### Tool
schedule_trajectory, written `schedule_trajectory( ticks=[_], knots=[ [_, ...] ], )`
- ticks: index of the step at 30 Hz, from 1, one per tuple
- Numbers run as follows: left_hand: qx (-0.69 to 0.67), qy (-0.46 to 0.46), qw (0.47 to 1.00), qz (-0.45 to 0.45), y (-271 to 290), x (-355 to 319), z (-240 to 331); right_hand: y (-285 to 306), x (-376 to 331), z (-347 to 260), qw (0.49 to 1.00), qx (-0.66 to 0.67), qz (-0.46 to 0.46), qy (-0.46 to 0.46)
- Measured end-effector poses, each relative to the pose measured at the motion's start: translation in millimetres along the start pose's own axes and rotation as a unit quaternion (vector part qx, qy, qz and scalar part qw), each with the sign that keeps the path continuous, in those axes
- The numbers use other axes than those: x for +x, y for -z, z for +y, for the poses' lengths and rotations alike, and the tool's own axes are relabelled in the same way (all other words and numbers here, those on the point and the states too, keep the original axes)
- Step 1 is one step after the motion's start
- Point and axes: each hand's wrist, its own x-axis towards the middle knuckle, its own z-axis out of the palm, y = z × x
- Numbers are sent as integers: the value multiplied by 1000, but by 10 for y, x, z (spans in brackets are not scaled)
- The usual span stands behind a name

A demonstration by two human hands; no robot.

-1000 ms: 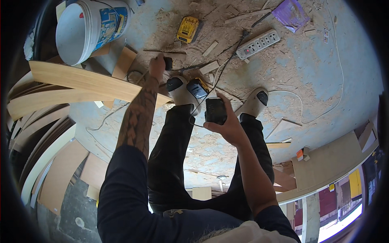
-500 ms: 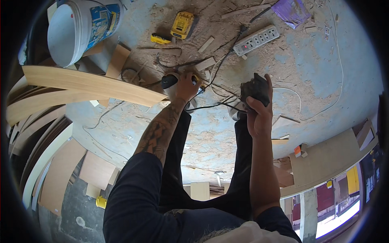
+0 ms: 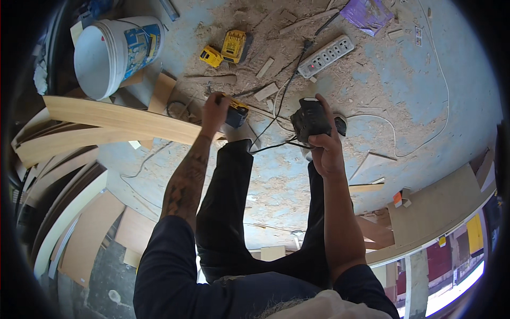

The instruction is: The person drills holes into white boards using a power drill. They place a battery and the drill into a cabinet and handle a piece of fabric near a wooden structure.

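Observation:
My left hand (image 3: pixel 213 109) grips a small black and yellow tool battery (image 3: pixel 236 113) above my left foot. My right hand (image 3: pixel 325 149) holds up a black battery charger (image 3: pixel 309 118), and a black cord (image 3: pixel 276 144) hangs from it across my legs. The two hands are a short way apart, both held over a dusty blue floor (image 3: pixel 404 80) covered in sawdust. I stand in dark trousers, and my white shoes are mostly hidden by my hands.
A white power strip (image 3: pixel 325 56) and a yellow tool part (image 3: pixel 234 46) with a smaller yellow piece (image 3: pixel 211 56) lie ahead. A white bucket (image 3: pixel 116 55) lies on its side at the left. Curved wooden strips (image 3: pixel 117 119) and board offcuts (image 3: pixel 441 204) flank me.
My left hand has lifted the black and yellow battery off the floor. My right hand has raised the black charger higher and further forward.

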Motion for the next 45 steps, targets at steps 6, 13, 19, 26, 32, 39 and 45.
schedule_trajectory(
  ticks=[6, 13, 19, 26, 32, 39, 45],
  knots=[
    [-464, -3, 870, -167, 732, -462, 1468, -212, -37, 39, 994, 68, -84, -12],
    [-442, -56, 870, -212, 123, -653, 1738, -285, -92, 136, 994, 75, -75, 8],
    [-477, -19, 863, -164, -26, -767, 1690, -317, -132, 218, 999, 36, 12, -1],
    [-466, -29, 871, -155, 43, -765, 1815, -274, -159, 215, 996, -61, -26, 64],
    [-411, -35, 891, -189, 24, -841, 1766, -348, -161, 211, 999, -19, 12, 33],
    [-407, -45, 883, -228, 235, -967, 1672, -401, -236, 393, 989, -99, 0, 112],
    [-491, 22, 854, -169, 354, -1228, 1531, -462, -229, 521, 994, -96, -24, 54]
  ],
)
